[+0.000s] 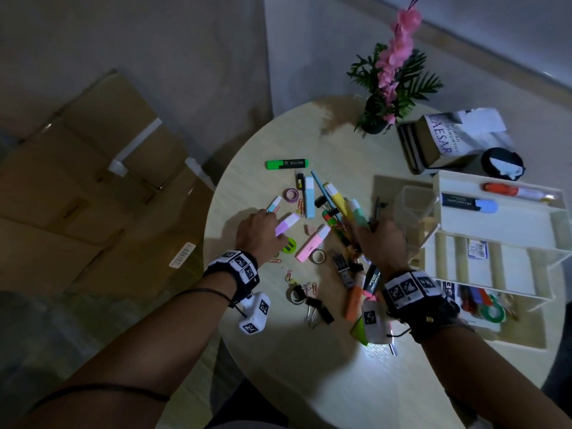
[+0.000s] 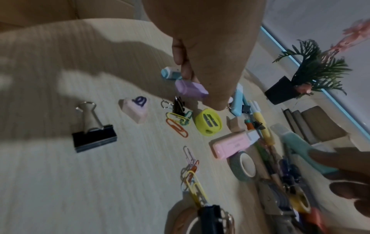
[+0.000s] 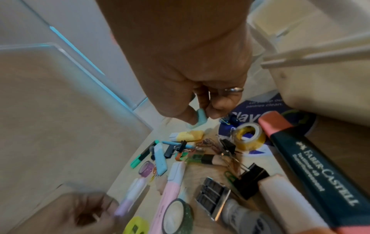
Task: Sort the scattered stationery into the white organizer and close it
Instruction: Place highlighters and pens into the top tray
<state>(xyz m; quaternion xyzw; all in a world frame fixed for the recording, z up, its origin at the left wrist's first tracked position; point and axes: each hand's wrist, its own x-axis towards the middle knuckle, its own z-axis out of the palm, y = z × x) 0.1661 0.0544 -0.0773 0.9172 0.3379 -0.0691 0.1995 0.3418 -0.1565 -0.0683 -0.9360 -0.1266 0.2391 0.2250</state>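
Note:
Stationery lies scattered over the round table [image 1: 309,366]: a green highlighter [image 1: 286,164], a pink highlighter [image 1: 311,247], tape rolls, binder clips [image 1: 318,308] and paper clips. My left hand [image 1: 278,226] grips a lilac highlighter [image 1: 288,223], which shows under the fingers in the left wrist view [image 2: 191,89]. My right hand [image 1: 366,224] pinches a mint highlighter [image 3: 200,117] above the pile. The white organizer [image 1: 495,230] stands open at the right. Its top tray holds an orange marker [image 1: 501,189] and a black-and-blue highlighter [image 1: 470,203].
A potted plant with pink flowers [image 1: 390,97], stacked books [image 1: 439,140] and a black cup [image 1: 501,164] stand at the back. A clear plastic container [image 1: 414,205] sits beside the organizer. Cardboard boxes [image 1: 93,181] lie on the floor to the left.

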